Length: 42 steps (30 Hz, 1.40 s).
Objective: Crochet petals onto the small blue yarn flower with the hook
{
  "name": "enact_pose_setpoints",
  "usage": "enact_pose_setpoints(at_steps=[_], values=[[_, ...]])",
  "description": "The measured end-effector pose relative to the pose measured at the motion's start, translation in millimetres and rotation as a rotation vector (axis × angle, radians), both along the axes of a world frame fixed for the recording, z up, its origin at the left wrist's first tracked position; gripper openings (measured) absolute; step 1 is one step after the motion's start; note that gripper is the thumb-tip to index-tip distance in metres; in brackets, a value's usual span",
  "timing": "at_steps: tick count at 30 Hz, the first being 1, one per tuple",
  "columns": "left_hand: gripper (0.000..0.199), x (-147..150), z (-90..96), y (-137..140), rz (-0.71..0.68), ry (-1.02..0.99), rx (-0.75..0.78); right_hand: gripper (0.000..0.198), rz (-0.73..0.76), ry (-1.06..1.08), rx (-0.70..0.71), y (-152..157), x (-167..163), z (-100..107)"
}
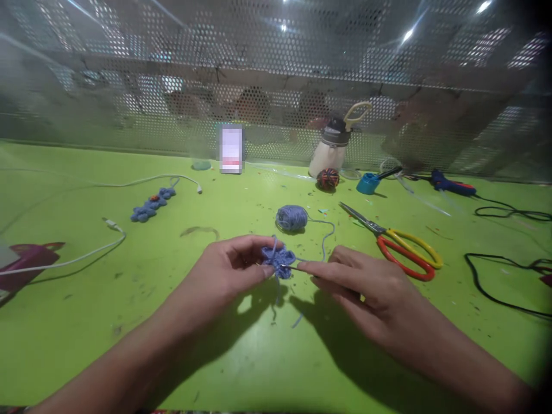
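Between the thumb and fingers of my left hand (235, 264) is a small blue-purple crocheted flower (282, 261), held just above the table. My right hand (366, 282) is closed around a thin crochet hook (297, 268), whose tip meets the middle of the flower. Loose yarn ends hang below the flower. Behind it lies a ball of blue-purple yarn (292, 218), and its strand loops round on the right towards my right hand. Farther left on the table rests a crocheted strip of blue flowers (153, 205) with a small orange spot.
Scissors (383, 233) with red and yellow handles lie right of the yarn. Behind stand a phone (232, 149), a bottle (330, 149), a dark multicoloured yarn ball (328, 179) and a blue tape roll (367, 184). A glue gun (452, 184) and cables lie right; a white cable (99, 247) runs left.
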<state>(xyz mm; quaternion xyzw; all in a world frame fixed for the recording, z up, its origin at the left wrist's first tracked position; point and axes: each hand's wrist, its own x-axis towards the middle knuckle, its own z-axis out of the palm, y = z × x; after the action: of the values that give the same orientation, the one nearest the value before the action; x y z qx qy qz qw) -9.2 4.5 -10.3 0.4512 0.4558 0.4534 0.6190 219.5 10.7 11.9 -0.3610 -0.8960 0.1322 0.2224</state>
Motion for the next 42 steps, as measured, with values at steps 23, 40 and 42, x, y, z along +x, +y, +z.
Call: enact_pose_setpoints(at_steps=[23,40,42], values=[[0.022,10,-1.9,-4,0.129,0.0,-0.081,0.036,-0.053,-0.119,0.302,-10,-4,-4],[0.017,12,1.7,-5,0.105,0.023,-0.101,0.028,-0.021,-0.06,0.16,-9,-5,-2],[0.017,12,3.0,-5,0.09,-0.041,-0.12,0.027,-0.014,-0.012,0.141,-9,-5,-1]])
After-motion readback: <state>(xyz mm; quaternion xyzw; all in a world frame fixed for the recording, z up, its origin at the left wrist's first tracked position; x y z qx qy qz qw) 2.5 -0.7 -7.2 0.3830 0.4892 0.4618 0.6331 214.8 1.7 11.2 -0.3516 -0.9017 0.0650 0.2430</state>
